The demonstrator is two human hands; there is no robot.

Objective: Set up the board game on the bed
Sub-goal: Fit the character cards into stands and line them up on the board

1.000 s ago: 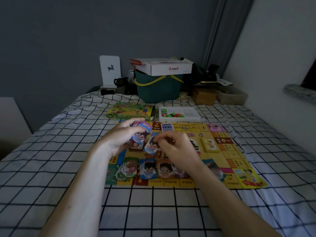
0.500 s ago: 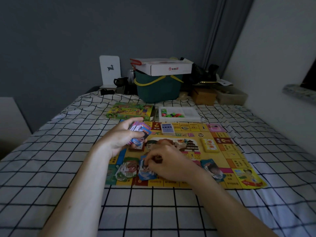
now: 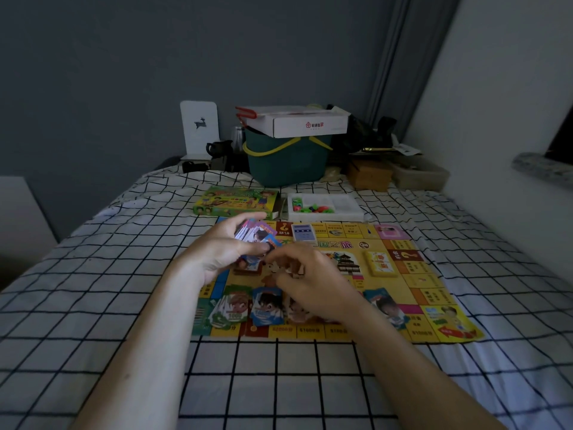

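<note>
On the bed, the left hand (image 3: 226, 252) grips a fanned card stack (image 3: 254, 235) over the game board (image 3: 412, 274), while the right hand (image 3: 313, 283), fingers curled, seemingly empty, reaches toward it at 10 o'clock, nearer the sorted piles (image 3: 266, 307) at 6 o'clock.

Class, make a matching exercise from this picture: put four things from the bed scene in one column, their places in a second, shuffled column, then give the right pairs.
Things:
1. fanned cards
2. white tray
3. white box
4. yellow card stack

Places:
A. on top of the green bucket
B. in the left hand
C. on the game board, right of the right hand
D. on the bed, beyond the board's far edge

Pairs: 1-B, 2-D, 3-A, 4-C
</note>
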